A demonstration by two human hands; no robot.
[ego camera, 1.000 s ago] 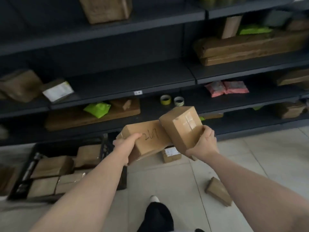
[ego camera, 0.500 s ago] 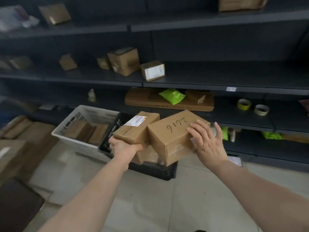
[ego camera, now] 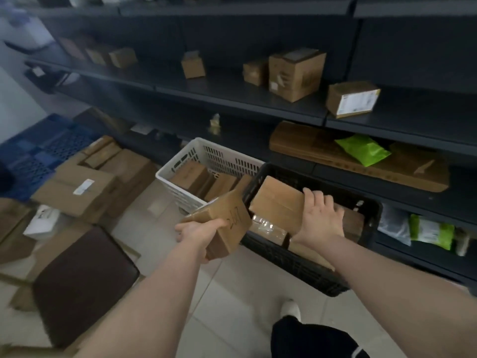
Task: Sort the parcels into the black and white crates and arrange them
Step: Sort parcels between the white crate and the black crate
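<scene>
At centre frame, the left hand [ego camera: 200, 229] gripped a numbered parcel [ego camera: 224, 223], fingers clenched around its near end, held above the floor just left of the black crate [ego camera: 304, 267]. The right hand [ego camera: 318, 218] grasped a plain parcel [ego camera: 277, 205] over the black crate's interior. The white crate [ego camera: 206, 157], holding boxes, sat just beside it, upper left.

Dim, soft, bluish light with brighter haze at upper left; motion blur throughout, wide-angle bending at the edges.
</scene>
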